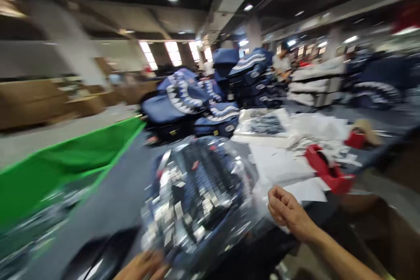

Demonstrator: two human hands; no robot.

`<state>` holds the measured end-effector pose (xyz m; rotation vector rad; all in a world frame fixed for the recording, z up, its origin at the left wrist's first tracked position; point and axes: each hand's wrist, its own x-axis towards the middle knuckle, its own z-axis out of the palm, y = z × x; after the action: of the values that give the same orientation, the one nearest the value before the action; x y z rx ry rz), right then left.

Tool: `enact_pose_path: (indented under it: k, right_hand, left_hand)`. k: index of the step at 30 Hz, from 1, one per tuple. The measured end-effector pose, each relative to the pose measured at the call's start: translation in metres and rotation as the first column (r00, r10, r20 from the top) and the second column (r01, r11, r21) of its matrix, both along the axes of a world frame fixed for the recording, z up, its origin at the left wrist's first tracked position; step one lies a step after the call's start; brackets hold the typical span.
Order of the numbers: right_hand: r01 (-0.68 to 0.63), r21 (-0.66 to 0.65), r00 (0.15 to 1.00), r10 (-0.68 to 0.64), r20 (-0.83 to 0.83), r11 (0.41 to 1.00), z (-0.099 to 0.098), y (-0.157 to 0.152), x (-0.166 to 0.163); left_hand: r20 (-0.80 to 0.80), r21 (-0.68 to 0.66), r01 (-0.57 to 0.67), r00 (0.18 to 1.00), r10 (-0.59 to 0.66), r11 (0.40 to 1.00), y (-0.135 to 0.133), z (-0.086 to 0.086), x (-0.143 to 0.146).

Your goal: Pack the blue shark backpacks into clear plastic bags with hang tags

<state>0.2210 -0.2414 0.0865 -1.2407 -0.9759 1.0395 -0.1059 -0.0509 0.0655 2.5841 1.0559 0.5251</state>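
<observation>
A long table with a dark grey top (121, 201) stands before us, and a blue backpack in clear plastic (197, 179), straps uppermost, lies across its near end. Behind that sit piled blue backpacks (179, 103) printed with white jagged teeth. Over by the right edge there are loose white sheets (278, 164) and a red tape dispenser (341, 182).

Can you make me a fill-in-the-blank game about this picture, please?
1. The shiny bundle in front of the person is wrapped in clear ____.
2. The tall side panel at the left of the picture is coloured ____.
3. The zigzag trim on the piled blue bags is coloured ____.
4. The hand nearer the red tape dispenser is the person's ____ one.

Missing words: plastic; green; white; right.
</observation>
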Motion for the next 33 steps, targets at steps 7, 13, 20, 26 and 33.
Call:
enact_pose_path:
  k: [7,13,20,26,33]
  right_hand:
    - [-0.774,-0.2,0.175,0.507,0.844,0.6,0.039,0.124,-0.098]
    - [-0.703,-0.457,-0.286,0.372,0.883,0.545,0.022,0.183,-0.162]
    - [-0.542,-0.312,-0.176,0.257,0.95,0.781,0.036,0.174,-0.132]
    - [-0.572,-0.339,-0.173,0.294,0.94,0.747,-0.003,0.134,-0.161]
    - [-0.586,-0.338,0.045,0.447,0.894,0.736,0.003,0.154,-0.151]
  left_hand:
    - [-0.163,-0.348,-0.158,0.981,0.106,0.924,-0.04,0.017,-0.029]
    - [-0.17,-0.362,-0.19,0.976,0.136,0.913,-0.033,0.011,-0.026]
    - [-0.156,-0.349,-0.176,0.979,0.128,0.921,-0.036,0.009,-0.028]
    - [-0.22,-0.331,-0.194,0.968,0.125,0.923,-0.036,0.012,-0.024]
    - [-0.106,-0.465,-0.1,0.993,0.056,0.88,-0.02,0.03,-0.027]
